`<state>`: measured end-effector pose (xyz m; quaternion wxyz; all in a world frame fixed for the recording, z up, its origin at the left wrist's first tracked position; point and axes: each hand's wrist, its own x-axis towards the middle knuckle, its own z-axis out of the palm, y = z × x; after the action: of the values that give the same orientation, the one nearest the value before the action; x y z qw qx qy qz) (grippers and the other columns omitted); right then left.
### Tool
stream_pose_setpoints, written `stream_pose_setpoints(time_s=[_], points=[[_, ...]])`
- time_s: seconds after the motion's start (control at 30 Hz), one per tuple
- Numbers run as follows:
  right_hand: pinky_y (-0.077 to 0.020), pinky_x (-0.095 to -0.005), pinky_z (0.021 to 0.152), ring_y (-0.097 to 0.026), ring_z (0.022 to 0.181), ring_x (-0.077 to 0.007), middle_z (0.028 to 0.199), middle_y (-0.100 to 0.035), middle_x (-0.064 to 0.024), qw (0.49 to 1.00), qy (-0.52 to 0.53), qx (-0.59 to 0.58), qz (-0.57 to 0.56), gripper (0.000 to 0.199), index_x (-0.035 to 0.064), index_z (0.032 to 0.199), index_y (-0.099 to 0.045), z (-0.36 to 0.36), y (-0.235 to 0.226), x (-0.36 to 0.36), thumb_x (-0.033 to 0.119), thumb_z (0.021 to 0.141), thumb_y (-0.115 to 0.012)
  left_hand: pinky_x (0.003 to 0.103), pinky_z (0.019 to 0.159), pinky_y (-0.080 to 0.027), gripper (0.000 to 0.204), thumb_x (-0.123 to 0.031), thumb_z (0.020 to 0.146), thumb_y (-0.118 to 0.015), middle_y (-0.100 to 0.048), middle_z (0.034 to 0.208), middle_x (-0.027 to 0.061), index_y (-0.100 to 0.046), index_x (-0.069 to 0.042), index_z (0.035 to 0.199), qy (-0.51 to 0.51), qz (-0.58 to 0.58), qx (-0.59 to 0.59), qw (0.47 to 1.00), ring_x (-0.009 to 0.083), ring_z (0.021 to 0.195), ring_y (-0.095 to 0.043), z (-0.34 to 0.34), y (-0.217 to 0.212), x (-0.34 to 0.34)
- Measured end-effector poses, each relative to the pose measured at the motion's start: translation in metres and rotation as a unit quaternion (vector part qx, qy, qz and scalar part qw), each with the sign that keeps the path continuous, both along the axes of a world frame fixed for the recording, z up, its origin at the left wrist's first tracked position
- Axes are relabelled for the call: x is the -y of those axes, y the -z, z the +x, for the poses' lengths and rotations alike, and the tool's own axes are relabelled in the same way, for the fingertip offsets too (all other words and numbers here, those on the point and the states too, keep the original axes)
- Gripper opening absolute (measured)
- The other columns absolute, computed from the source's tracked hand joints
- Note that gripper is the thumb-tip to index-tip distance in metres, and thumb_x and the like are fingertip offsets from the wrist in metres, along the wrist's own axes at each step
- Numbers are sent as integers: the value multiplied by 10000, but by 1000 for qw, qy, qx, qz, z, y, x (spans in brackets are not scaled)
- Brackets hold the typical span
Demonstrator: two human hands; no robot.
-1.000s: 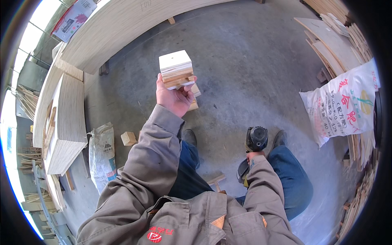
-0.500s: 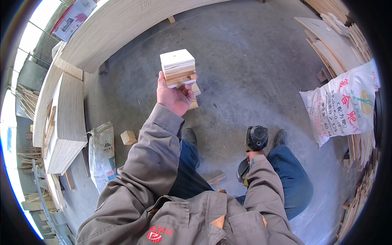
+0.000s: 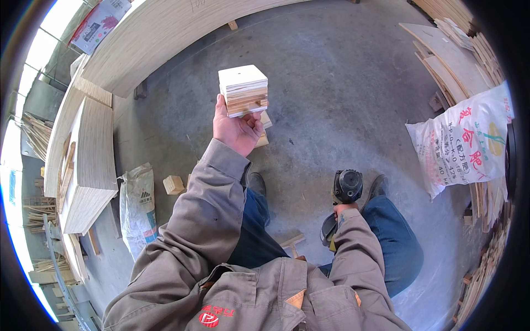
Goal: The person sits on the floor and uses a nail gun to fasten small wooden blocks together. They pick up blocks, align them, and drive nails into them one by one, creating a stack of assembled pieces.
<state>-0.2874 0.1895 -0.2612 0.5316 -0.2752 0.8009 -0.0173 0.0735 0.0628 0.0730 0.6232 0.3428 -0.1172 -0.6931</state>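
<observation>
Little has changed over the last second: the left hand [image 3: 237, 128] still holds the stack of plywood squares [image 3: 243, 90] raised at arm's length above the concrete floor [image 3: 342, 83], only a touch higher and nearer the lens, with the fingers wrapped under the stack and the thumb up its left side. The right hand [image 3: 341, 211] has stayed low by the right knee, closed round the grip of a black nail gun [image 3: 345, 190].

A long curved run of stacked plywood sheets [image 3: 165, 33] borders the grey floor at the top and left. A white printed sack [image 3: 469, 138] lies at the right beside leaning boards [image 3: 452, 55]. A smaller sack [image 3: 138, 204] lies at the left, with a small wooden block [image 3: 173, 184] just beside it.
</observation>
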Motion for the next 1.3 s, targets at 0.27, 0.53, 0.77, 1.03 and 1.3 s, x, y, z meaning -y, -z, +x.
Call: stream_pose_setpoints(time_s=[0.27,0.53,0.77,1.03,1.3], points=[[-562,-385,660,-720,685,-257,787,-731,-145,999,33,1,-8,264,-22,932,-694,4,-9,-1,93,703,-755,321,656,-547,838,-723,995,-193,-669,1119,195,-507,-53,1387,45,-15,-18,999,173,727,-608,-2,-6,0],[-546,-364,561,-688,593,-236,711,-704,-130,999,9,-8,-34,139,-21,821,-693,-5,15,-2,69,730,-746,428,794,-566,924,-778,950,-197,-641,1194,220,-482,-33,1418,76,-55,-21,995,260,882,-666,-12,-14,-4],[-540,-362,502,-670,538,-227,670,-691,-118,999,6,5,-45,82,-20,761,-699,12,20,-6,50,755,-741,536,1000,-485,959,-800,931,-222,-595,1288,244,-448,-30,1456,102,-88,-14,991,368,1097,-634,-2,-16,-12],[-574,-363,840,-728,933,-275,950,-756,-149,996,-87,-29,9,236,49,836,-757,-7,49,-2,228,682,-762,520,1042,-474,986,-814,904,-343,-583,1305,266,-433,-7,1463,101,-94,-7,990,411,1196,-595,-15,-17,-11],[-582,-361,804,-737,876,-274,876,-757,-145,999,-46,-26,3,207,27,786,-735,-3,35,-3,198,674,-764,465,1020,-515,979,-787,895,-447,-563,1328,267,-418,8,1466,96,-110,1,989,382,1220,-583,-13,-15,-9]])
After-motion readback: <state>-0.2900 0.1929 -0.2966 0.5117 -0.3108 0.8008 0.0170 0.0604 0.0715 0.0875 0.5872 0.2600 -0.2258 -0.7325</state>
